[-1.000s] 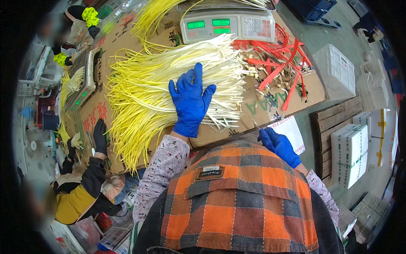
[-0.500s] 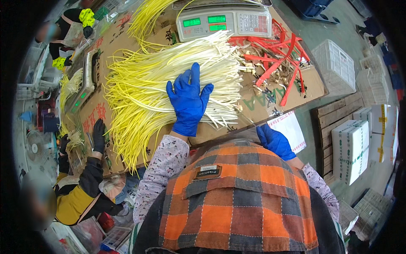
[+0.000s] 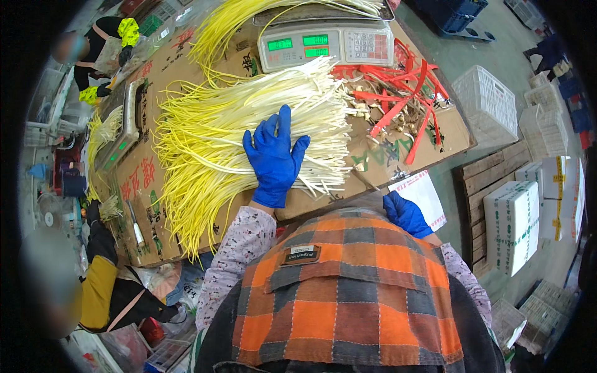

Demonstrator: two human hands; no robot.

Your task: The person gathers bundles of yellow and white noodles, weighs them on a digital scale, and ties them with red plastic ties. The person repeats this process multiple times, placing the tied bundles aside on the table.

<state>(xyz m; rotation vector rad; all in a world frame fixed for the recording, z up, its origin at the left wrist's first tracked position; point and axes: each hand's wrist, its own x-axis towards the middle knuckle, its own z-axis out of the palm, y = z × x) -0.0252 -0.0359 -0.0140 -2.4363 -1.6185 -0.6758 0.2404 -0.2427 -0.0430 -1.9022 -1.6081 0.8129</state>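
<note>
A wide heap of yellow chives (image 3: pixel 205 149) with white stems (image 3: pixel 311 99) lies on the cardboard-covered table, leaf tips to the left and cut ends to the right. My left hand (image 3: pixel 275 158), in a blue glove, rests on the stems with its fingers spread. Beside the table's near edge, my right hand (image 3: pixel 405 213), also gloved in blue, is closed. From it a thin knife (image 3: pixel 368 181) points up and left toward the stem ends; its handle is hidden in the fingers. Trimmed root ends (image 3: pixel 398 118) lie to the right of the heap.
Behind the heap stands a digital scale (image 3: pixel 326 50) with more chives on its pan. Red ribbons (image 3: pixel 420 87) lie beside the scraps. At left are a co-worker's sleeve (image 3: pixel 99 286), another scale (image 3: pixel 121 133) and a white-handled knife (image 3: pixel 135 225). White crates (image 3: pixel 485 102) stand at right.
The head view has shifted slightly. My left hand stays on the stems and my right hand stays closed beside the edge. The co-worker's dark-gloved hand has drawn back from the white-handled knife's spot.
</note>
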